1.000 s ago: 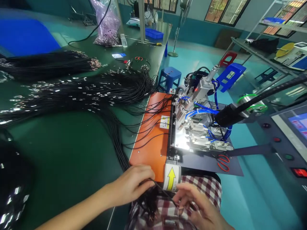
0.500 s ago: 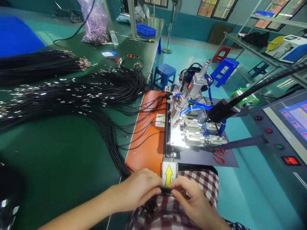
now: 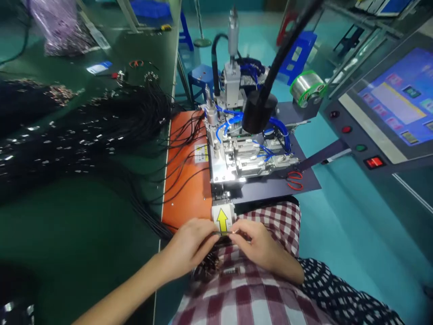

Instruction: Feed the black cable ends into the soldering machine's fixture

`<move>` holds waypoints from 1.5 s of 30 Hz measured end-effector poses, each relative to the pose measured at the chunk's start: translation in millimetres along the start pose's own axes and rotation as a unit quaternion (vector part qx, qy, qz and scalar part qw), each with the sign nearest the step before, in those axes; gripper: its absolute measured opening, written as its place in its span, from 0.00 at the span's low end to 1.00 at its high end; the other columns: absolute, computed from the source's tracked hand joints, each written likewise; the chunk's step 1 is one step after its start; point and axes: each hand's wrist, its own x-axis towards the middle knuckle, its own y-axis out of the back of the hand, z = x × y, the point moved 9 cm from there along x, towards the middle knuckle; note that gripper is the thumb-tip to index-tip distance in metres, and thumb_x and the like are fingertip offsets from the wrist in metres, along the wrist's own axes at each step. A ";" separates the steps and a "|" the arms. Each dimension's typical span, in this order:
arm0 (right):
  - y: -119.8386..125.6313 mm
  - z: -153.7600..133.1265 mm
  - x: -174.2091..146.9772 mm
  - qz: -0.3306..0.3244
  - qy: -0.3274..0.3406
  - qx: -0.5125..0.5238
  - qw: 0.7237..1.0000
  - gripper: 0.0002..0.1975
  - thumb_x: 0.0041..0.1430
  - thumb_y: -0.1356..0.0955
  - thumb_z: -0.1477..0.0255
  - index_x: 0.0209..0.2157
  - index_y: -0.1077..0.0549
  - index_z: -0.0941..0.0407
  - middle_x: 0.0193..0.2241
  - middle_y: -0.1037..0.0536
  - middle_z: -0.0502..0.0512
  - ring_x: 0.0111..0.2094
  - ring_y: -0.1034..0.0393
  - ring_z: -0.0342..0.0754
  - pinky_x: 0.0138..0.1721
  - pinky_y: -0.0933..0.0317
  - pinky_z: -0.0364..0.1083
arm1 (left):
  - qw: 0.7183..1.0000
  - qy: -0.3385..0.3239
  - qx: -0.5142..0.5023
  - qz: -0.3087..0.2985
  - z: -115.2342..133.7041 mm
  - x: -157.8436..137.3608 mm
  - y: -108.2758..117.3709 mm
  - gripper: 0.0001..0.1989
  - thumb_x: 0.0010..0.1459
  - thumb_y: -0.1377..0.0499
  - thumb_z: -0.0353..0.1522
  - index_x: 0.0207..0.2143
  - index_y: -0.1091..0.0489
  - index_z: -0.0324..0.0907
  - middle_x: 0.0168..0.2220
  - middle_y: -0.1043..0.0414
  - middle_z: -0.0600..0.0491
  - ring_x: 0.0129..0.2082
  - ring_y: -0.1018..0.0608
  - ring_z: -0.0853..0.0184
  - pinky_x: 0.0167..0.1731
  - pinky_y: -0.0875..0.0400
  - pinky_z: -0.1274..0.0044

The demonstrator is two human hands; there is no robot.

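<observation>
Between my two hands a short stretch of black cable [image 3: 223,233] runs level, just in front of the white plate with a yellow arrow [image 3: 222,218]. My left hand [image 3: 193,241] pinches it from the left, thumb against fingers. On the other side my right hand [image 3: 254,239] pinches the cable's right end, where a small bright tip shows. Below my left hand, a bunch of cable ends with coppery tips [image 3: 210,264] hangs over the checked apron [image 3: 250,289]. Beyond the arrow plate stands the machine with metal clamps and blue air tubes [image 3: 246,153].
Black cables [image 3: 84,140] lie heaped across the green table [image 3: 84,216], some reaching over the orange panel [image 3: 186,180]. Red-handled scissors [image 3: 295,180] rest right of the machine. A solder wire spool [image 3: 307,88] and a screen panel [image 3: 395,97] stand farther right.
The head view has shifted, so the machine appears farther left and higher and more of the screen shows. Both hands still pinch the cable, which now appears straighter between them.
</observation>
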 end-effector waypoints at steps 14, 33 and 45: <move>20.8 28.1 18.0 0.061 -0.069 0.132 0.987 0.06 0.60 0.34 0.72 0.30 0.27 0.57 0.25 0.25 0.50 0.24 0.34 0.42 0.26 0.39 0.42 | 0.996 0.068 -0.057 0.018 0.0 36.7 4.9 0.09 0.66 0.51 0.34 0.40 0.33 0.43 0.31 0.31 0.54 0.30 0.30 0.68 0.32 0.36 0.76; 28.2 2.4 20.1 0.169 0.099 -0.182 0.964 0.14 0.69 0.41 0.71 0.30 0.29 0.56 0.27 0.23 0.54 0.27 0.33 0.46 0.32 0.45 0.47 | 0.982 0.087 -0.094 0.140 -10.3 39.0 0.0 0.07 0.65 0.48 0.31 0.40 0.30 0.42 0.37 0.24 0.53 0.36 0.22 0.68 0.38 0.29 0.77; 31.7 3.3 25.6 0.156 0.080 -0.136 0.975 0.22 0.68 0.40 0.67 0.20 0.32 0.55 0.20 0.27 0.52 0.24 0.35 0.45 0.32 0.44 0.47 | 0.982 0.083 -0.084 0.144 -12.9 37.4 -0.6 0.07 0.65 0.48 0.32 0.40 0.30 0.42 0.36 0.24 0.53 0.34 0.23 0.69 0.36 0.30 0.79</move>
